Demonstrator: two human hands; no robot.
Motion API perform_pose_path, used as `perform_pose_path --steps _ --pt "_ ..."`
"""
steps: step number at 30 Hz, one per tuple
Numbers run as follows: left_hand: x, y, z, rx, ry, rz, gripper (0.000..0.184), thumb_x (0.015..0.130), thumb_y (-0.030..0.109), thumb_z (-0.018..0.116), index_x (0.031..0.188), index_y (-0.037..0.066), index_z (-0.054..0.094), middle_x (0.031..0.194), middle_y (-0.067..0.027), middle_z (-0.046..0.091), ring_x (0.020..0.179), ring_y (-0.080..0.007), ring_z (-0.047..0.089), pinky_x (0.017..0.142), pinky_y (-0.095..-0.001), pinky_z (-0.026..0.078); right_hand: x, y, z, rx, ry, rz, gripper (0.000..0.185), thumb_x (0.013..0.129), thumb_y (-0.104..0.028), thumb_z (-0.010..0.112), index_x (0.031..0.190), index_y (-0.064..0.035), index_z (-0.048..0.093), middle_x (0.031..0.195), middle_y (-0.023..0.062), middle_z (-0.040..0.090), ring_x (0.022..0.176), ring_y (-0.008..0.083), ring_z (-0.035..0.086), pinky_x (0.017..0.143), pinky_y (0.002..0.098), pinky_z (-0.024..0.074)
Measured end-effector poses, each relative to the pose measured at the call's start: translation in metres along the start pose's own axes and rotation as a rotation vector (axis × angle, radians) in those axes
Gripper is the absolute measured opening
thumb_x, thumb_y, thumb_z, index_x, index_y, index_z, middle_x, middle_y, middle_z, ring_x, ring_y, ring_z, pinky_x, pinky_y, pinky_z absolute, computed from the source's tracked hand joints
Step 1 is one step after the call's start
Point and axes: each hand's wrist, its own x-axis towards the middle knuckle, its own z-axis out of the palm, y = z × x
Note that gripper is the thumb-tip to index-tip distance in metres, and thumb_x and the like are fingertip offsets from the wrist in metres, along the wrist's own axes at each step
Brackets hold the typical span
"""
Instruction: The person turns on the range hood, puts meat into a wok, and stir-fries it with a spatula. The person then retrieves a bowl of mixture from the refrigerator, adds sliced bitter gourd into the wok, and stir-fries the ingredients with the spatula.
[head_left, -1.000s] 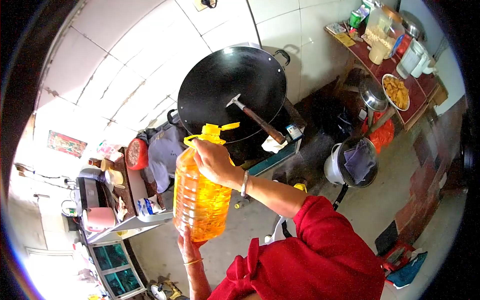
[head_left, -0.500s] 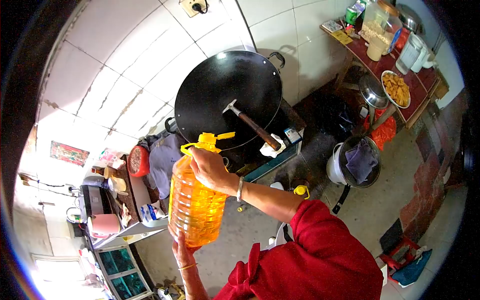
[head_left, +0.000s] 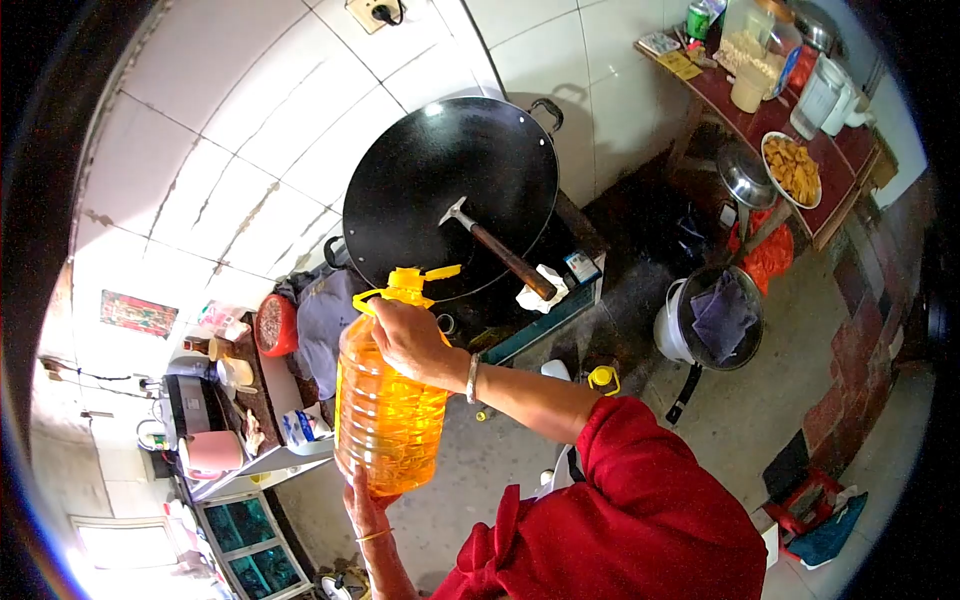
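Note:
A large plastic bottle of golden cooking oil (head_left: 385, 420) is held in both hands in front of the wok, its yellow flip cap swung up. My right hand (head_left: 415, 345) is closed around the handle near the neck. Low on the bottle, my left hand (head_left: 365, 505) grips the base, some fingers hidden behind it. Beyond the cap is a big black wok (head_left: 430, 160) on the stove. A spatula (head_left: 500, 250) with a wooden handle lies across the wok, its metal head inside and its handle end over a white cloth (head_left: 543, 288) at the stove's edge.
To the left, a counter holds a red bowl (head_left: 276, 325) and a pink container (head_left: 212, 452). At right stand a pan (head_left: 755, 340) with a dark cloth over a white bucket, and a red table (head_left: 740, 110) bearing a plate of yellow food pieces (head_left: 793, 170) and jars.
The bottle and both hands stay nearly in place, with the cap end slightly lower and further left in view. The whole scene shifts a little as the head moves.

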Motion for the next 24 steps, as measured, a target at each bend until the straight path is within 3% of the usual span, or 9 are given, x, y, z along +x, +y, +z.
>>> perform_pose_path --steps 12,14,15,18,21,24 --pt "0.015 -0.029 -0.013 -0.045 -0.016 -0.045 0.068 0.078 0.047 0.052 0.125 0.003 0.034 0.112 -0.0160 0.050 0.092 -0.0295 0.057 0.058 -0.0387 0.054 -0.002 -0.003 0.002 -0.001 -0.043 -0.030 0.014 0.074 -0.004 0.054 0.085 -0.0011 0.045 0.065 0.0140 0.053 0.060 0.0323 0.054 0.054 0.0412 0.0424" --pt "0.023 -0.042 -0.010 -0.291 -0.152 -0.173 0.078 0.075 0.060 0.046 0.133 0.012 0.023 0.130 -0.0159 0.034 0.112 -0.0361 0.041 0.080 -0.0536 0.044 -0.002 -0.007 0.003 -0.006 -0.056 -0.053 0.015 0.074 -0.004 0.054 0.086 -0.0009 0.046 0.065 0.0140 0.053 0.060 0.0321 0.054 0.054 0.0411 0.0423" --pt "0.023 -0.039 0.003 -0.327 -0.252 -0.188 0.081 0.072 0.068 0.040 0.134 0.019 0.021 0.134 -0.0119 0.029 0.118 -0.0347 0.034 0.088 -0.0545 0.037 0.000 -0.013 0.002 0.012 -0.084 -0.095 0.016 0.074 -0.005 0.055 0.086 -0.0006 0.046 0.066 0.0140 0.053 0.060 0.0320 0.054 0.054 0.0408 0.0423" --pt "0.027 -0.060 0.020 -0.603 -0.434 -0.196 0.084 0.071 0.070 0.040 0.134 0.017 0.021 0.133 -0.0116 0.030 0.118 -0.0333 0.034 0.088 -0.0531 0.037 0.004 -0.031 -0.002 -0.012 -0.156 -0.192 0.020 0.073 -0.007 0.057 0.088 -0.0004 0.046 0.067 0.0133 0.054 0.061 0.0302 0.055 0.053 0.0395 0.0423" --pt "0.022 -0.074 0.038 -0.635 -0.346 -0.208 0.083 0.072 0.071 0.036 0.133 0.017 0.024 0.134 -0.0108 0.030 0.119 -0.0326 0.034 0.090 -0.0532 0.035 0.004 -0.058 -0.009 -0.202 -0.320 -0.228 0.022 0.072 -0.011 0.059 0.085 -0.0022 0.044 0.066 0.0098 0.053 0.060 0.0265 0.055 0.052 0.0360 0.0425" --pt "0.021 -0.080 0.057 -0.752 -0.356 -0.204 0.080 0.073 0.071 0.032 0.132 0.017 0.026 0.134 -0.0102 0.031 0.119 -0.0322 0.034 0.092 -0.0532 0.032 0.002 -0.068 -0.008 -0.086 -0.316 -0.280 0.023 0.072 -0.013 0.060 0.083 -0.0028 0.043 0.066 0.0086 0.051 0.060 0.0257 0.055 0.051 0.0348 0.0425"
